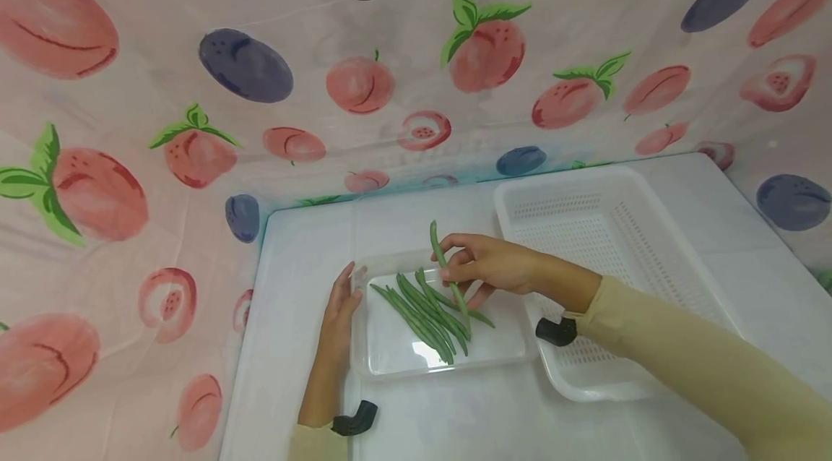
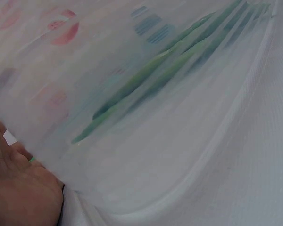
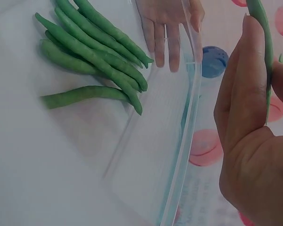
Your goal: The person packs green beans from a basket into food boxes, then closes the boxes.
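My right hand (image 1: 484,264) pinches one green bean (image 1: 437,243) between thumb and fingers above a clear plastic tray (image 1: 484,354). The bean stands nearly upright, its lower end overlapping the tray's contents in the head view. Several more green beans (image 1: 416,316) lie in a loose slanting bunch inside the tray; the right wrist view shows these beans (image 3: 94,52) close up. At the tray's left side is my left hand (image 1: 339,309), touching the wall. Its straight fingers (image 3: 160,44) show through the clear plastic in the right wrist view.
A white perforated basket (image 1: 663,230) stands right of the tray, under my right forearm. Both sit on a white table (image 1: 292,244). Behind and to the sides hangs a fruit-print cloth (image 1: 305,35). A black wrist mount (image 1: 356,419) sits on each sleeve.
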`<action>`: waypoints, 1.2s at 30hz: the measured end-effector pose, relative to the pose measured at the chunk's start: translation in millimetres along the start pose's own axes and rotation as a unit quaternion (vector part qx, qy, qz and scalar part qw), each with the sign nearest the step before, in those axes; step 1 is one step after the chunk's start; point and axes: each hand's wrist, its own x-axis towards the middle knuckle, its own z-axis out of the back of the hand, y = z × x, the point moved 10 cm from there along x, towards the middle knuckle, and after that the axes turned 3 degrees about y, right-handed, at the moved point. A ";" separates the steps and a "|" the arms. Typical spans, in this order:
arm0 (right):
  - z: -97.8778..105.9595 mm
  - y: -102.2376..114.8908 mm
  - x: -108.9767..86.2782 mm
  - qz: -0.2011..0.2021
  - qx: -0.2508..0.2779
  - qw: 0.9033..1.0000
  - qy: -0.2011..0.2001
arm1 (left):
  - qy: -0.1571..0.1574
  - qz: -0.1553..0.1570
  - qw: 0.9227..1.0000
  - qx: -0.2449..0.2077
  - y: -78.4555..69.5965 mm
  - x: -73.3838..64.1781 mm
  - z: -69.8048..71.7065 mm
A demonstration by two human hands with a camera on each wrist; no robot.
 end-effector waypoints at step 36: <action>-21.7 -7.4 37.5 -0.058 -0.050 0.997 0.018 | 0.009 0.005 1.000 -0.015 2.0 0.2 -1.5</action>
